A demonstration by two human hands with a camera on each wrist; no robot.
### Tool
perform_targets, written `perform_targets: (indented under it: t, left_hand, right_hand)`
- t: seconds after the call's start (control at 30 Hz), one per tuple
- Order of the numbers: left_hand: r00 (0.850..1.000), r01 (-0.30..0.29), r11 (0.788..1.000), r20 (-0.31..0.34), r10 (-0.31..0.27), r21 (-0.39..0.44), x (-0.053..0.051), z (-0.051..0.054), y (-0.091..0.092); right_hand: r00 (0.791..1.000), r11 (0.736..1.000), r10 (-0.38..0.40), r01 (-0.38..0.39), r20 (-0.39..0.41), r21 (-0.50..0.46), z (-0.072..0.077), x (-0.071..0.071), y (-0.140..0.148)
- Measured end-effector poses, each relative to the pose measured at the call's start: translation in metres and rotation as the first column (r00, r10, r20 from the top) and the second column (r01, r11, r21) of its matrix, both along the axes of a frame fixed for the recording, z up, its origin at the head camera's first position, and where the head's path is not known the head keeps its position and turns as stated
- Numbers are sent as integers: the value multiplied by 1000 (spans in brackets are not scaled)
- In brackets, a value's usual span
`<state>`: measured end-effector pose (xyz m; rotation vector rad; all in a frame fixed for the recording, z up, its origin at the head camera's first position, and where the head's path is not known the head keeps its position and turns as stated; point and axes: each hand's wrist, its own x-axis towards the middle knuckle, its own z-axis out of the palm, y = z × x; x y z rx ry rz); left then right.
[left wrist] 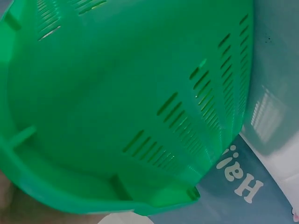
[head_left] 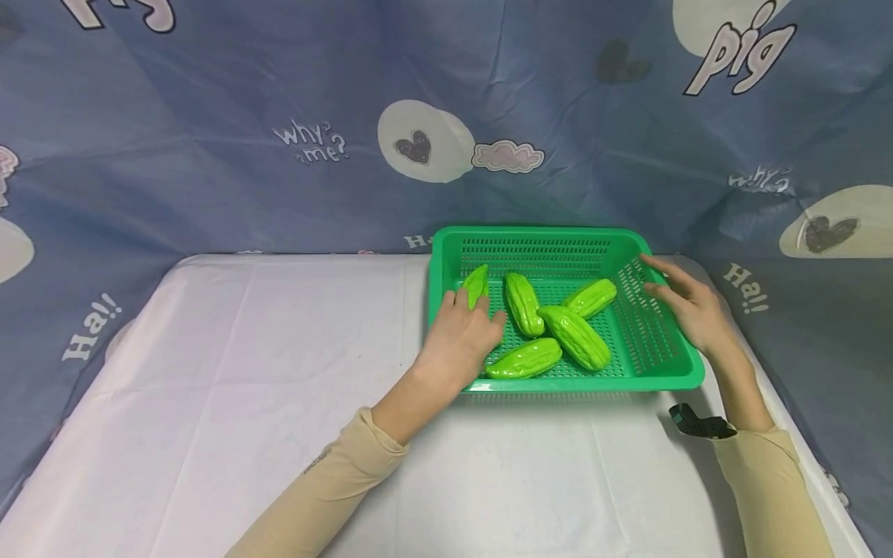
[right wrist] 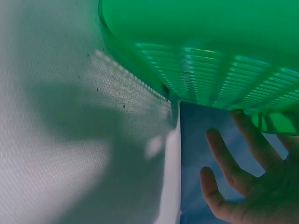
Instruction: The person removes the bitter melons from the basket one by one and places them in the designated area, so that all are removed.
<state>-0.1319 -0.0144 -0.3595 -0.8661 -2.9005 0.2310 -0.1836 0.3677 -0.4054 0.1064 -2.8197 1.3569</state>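
White cloth-covered table [head_left: 279, 349] at far L. Then L hand [head_left: 456, 337], reaching over the L end of the green basket [head_left: 558, 384], fingers over the leftmost bitter melon [head_left: 476, 284], thumb a bit apart; can't tell if they're clamped on it (fingertips hidden, & the L wrist view gives mostly basket wall). That melon lies inside the basket, tip poking past the fingers. Next R, also inside: an upright-lying melon [head_left: 523, 304], a near-side melon [head_left: 525, 359], a big slanted melon [head_left: 575, 337], & a far R melon [head_left: 593, 297] partly behind the big one. R hand [head_left: 691, 314] is at the R rim, fingers straight & spread, prob. steadying it.

Step, my guess: handling the leftmost melon, picking up vs. setting down unclear. Next move prob. calls for a sure pinch if lifting, a clean release if placing, w/ basket kept steady.
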Motion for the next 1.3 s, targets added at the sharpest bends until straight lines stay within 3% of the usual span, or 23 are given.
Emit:
perform_targets:
  t: [0.27,0.43,0.67,1.03,1.3]
  left_hand:
    - [999,15,1000,-36,-15,10,0,2,-4]
    - [999,9,998,-53,-6,62,1,4,-5]
    - [989,28,990,-150,-6,141,1,4,-11]
    - [973,13,974,-226,40,228,-1,6,-25]
    - [961,-43,967,-253,108,250,-6,7,-36]
  right_hand:
    - [1000,1000,-9,9,-3,1,-2,-1,0]
    - [1000,1000,-5,5,1,7,-1,-1,0]
    - [1000,1000,-8,8,2,8,0,0,-1]
    - [1000,1000,-26,26,3,11,-2,-1,0]
    - [1000,1000,-27,27,6,4,-3,0,1]
